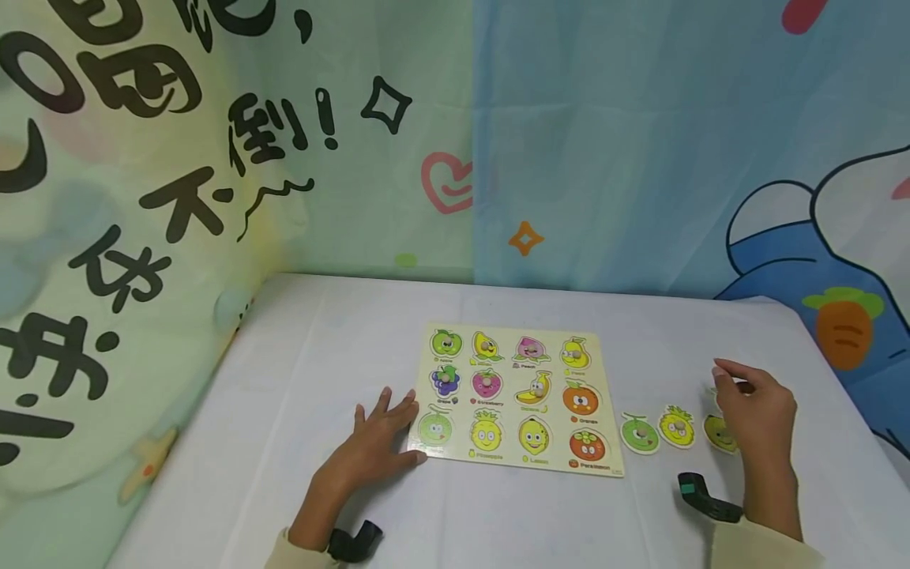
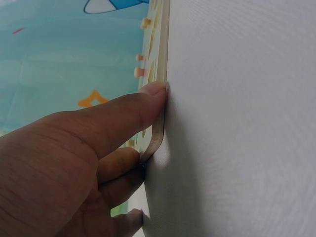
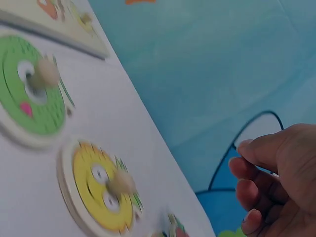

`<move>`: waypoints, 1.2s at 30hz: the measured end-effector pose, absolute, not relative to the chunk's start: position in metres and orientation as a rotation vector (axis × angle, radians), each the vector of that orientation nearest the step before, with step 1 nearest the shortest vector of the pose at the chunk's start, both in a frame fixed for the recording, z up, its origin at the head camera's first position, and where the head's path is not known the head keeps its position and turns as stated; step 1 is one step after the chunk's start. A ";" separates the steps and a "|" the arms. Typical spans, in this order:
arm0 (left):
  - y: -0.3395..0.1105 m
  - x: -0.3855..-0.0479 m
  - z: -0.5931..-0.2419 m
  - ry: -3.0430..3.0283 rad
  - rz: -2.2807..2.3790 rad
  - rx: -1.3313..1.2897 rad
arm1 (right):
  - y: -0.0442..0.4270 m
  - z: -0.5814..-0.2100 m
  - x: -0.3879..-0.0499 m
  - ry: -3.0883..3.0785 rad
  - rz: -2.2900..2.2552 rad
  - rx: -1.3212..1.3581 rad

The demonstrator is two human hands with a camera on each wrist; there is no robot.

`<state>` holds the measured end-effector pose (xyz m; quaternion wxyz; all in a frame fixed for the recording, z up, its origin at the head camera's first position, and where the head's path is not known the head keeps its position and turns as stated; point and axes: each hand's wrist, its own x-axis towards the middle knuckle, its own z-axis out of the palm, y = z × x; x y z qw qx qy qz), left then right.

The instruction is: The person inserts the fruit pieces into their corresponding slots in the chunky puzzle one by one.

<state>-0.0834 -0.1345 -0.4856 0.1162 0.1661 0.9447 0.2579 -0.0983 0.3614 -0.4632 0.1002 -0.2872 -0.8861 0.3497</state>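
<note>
A pale yellow fruit puzzle board (image 1: 512, 462) lies on the table, bearing rows of printed fruits with names. My left hand (image 1: 380, 442) rests at its lower left corner, fingers spread; in the left wrist view the thumb (image 2: 133, 111) touches the board's edge. To the right of the board lie a green melon piece (image 1: 639, 435), a pineapple piece (image 1: 676, 427) and a yellow-green piece (image 1: 718, 435), the last partly hidden by my right hand (image 1: 761, 411). That hand hovers over the pieces with its fingers loosely curled. Nothing shows between thumb and fingertips. Wooden knobs stand on the melon and pineapple pieces.
A white cloth covers the table (image 1: 341, 340). Printed curtains (image 1: 604, 158) hang behind it and along the left side. Black wrist devices sit at the left wrist (image 1: 355, 541) and the right wrist (image 1: 707, 498).
</note>
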 end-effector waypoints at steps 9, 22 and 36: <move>-0.135 -0.083 -0.485 2.763 0.757 0.485 | 0.389 -0.468 -0.087 -2.609 1.108 -1.065; -0.134 -0.083 -0.483 2.765 0.760 0.491 | 0.401 -0.485 -0.090 -2.682 1.068 -1.145; -0.134 -0.082 -0.484 2.771 0.765 0.491 | 0.402 -0.496 -0.091 -2.779 0.999 -1.075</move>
